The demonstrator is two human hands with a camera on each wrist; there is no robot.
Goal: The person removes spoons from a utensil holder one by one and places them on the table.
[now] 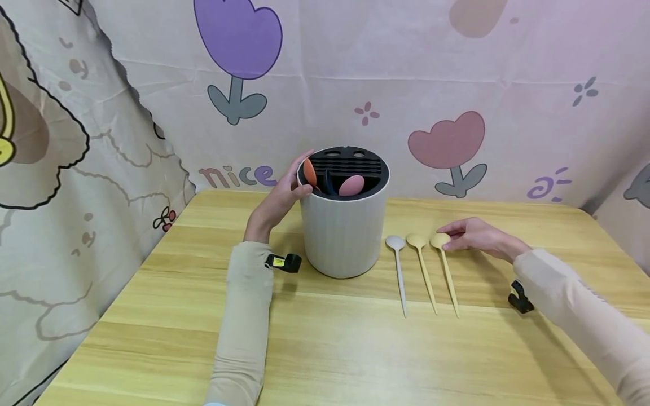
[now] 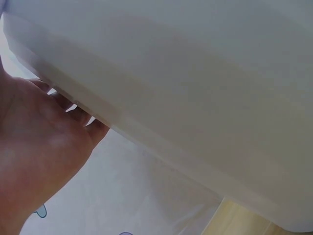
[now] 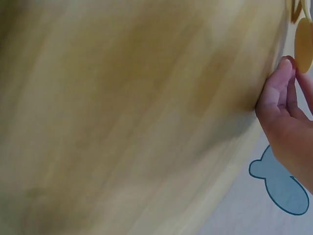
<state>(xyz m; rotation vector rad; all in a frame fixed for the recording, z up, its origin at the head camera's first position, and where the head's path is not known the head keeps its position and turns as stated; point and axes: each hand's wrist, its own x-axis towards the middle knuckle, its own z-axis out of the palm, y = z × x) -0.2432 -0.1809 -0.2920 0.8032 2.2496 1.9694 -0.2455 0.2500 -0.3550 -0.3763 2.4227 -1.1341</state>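
A ribbed off-white utensil holder [image 1: 341,237] with a black slotted top stands upright on the table. My left hand [image 1: 279,197] holds its left side near the rim, thumb at the front and fingers reaching behind; the left wrist view shows those fingers [image 2: 73,110] against the wall. An orange utensil head [image 1: 309,172], a dark blue one [image 1: 328,183] and a pink one [image 1: 351,185] show in the open compartment. To the right lie a grey spoon [image 1: 399,276], a pale yellow spoon [image 1: 425,270] and another yellow spoon [image 1: 449,273]. My right hand [image 1: 477,235] pinches this last spoon's bowl.
The wooden table [image 1: 330,349] reaches back to a printed cloth [image 1: 330,101] hung behind it. More cloth [image 1: 117,186] hangs along the left side. Black wrist cameras [image 1: 520,298] are strapped to both sleeves, close above the tabletop.
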